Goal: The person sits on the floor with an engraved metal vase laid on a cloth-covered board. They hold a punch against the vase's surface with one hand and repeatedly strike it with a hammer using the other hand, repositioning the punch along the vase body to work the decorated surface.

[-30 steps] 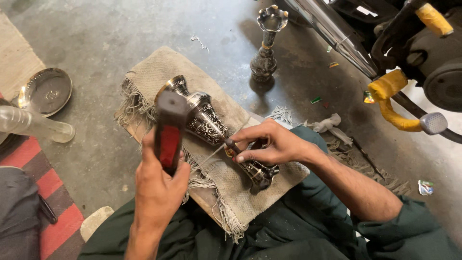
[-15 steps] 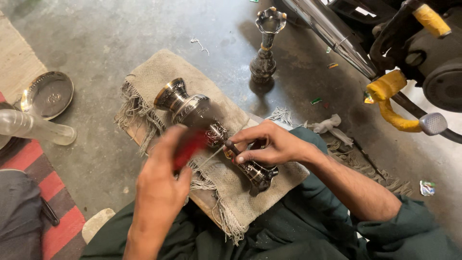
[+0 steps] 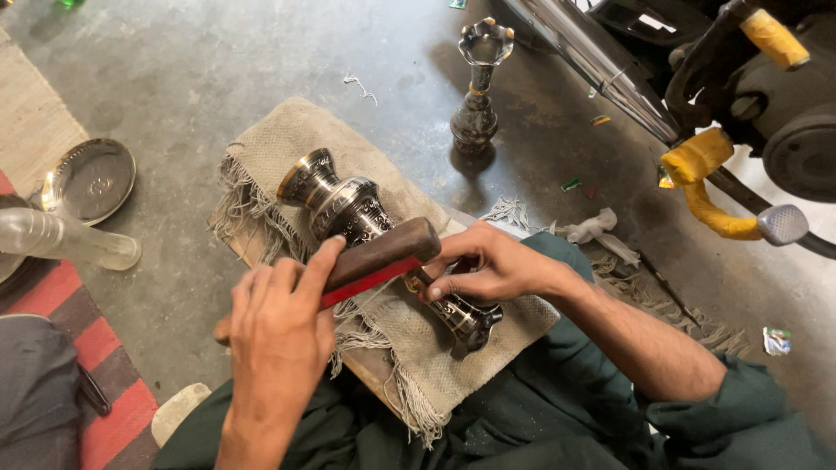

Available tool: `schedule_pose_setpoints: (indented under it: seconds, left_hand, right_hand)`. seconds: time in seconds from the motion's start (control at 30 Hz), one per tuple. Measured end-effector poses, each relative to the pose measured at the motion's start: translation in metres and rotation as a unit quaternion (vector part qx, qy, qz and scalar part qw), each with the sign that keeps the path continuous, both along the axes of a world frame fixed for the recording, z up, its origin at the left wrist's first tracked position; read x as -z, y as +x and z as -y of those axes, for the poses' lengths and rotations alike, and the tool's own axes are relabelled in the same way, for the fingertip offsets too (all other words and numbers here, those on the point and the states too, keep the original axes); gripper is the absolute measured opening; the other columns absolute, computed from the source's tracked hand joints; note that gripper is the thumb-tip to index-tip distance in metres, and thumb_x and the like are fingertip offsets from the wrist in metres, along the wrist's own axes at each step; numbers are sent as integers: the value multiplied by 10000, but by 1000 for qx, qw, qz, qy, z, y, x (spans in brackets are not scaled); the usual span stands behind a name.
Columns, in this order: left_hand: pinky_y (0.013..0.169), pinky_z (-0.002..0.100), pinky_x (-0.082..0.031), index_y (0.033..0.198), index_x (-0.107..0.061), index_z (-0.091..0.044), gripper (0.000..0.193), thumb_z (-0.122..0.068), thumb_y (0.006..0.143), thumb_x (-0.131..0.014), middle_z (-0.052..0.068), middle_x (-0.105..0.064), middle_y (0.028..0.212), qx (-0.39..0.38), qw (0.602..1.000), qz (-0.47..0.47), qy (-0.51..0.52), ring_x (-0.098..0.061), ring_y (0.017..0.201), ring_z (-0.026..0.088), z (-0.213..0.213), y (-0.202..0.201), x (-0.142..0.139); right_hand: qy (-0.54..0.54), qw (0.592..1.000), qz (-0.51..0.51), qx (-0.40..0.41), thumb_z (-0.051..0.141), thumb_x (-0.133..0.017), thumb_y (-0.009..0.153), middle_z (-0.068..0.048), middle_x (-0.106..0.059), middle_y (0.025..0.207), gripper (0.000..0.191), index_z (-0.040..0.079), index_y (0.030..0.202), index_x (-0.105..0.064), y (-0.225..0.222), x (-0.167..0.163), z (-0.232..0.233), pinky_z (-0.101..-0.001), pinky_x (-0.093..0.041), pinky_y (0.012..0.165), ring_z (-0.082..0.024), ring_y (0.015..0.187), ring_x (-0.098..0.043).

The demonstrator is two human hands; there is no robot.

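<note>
Left hand (image 3: pixel 279 326) holds wooden mallet (image 3: pixel 379 258) over engraved vase (image 3: pixel 348 209).

The vase (image 3: pixel 348 209) lying on the cloth is showing dark metal with fine silvery engraved patterning and a thin gold band at its rim. The mallet (image 3: pixel 374 261) is showing brown wood with a bright red stripe along its side. The fringed cloth (image 3: pixel 287 139) is looking pale beige. A second vase (image 3: pixel 479 87) is standing dark with a gold ring. The floor (image 3: pixel 218 61) is looking grey; the mat (image 3: pixel 65 365) is showing red and grey stripes.
</note>
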State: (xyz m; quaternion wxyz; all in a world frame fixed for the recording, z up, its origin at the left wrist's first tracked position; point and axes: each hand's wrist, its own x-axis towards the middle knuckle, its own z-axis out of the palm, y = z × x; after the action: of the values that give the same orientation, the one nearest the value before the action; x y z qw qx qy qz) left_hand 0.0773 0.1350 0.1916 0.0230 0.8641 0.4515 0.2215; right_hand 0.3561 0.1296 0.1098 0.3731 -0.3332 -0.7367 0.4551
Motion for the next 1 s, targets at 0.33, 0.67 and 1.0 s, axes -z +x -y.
schedule_pose_setpoints:
  seconds: [0.33,0.67,1.0]
  left_hand:
    - [993,474,-491,1478,-489,-179,780,20,753,-697,146,-609,1210,29,987,130,-90,-614,1147,383,-4,-4,-2]
    - [954,490,-478,1405,-548,-195,738,11,716,-713,145,-640,978,-44,996,-77,-11,-644,1002,370,1,-3,4]
    - [1044,451,-538,1340,-423,-31,549,141,844,-584,99,-592,988,-28,798,533,-282,-666,951,205,60,-4,81]
  right_hand:
    - [-11,999,-40,-19,157,-813,900,-73,-802,948,389,18,1249,-711,-1,-2,-2,-310,-576,767,-133,873,-753]
    - [-11,999,-28,-12,89,-814,909,-90,-778,917,293,-14,1167,-724,2,12,-1,-302,-560,782,-139,863,-716]
    - [-108,987,-118,-10,82,-772,928,-76,-798,1026,354,17,1270,-708,-4,0,3,-282,-595,825,-108,933,-736]
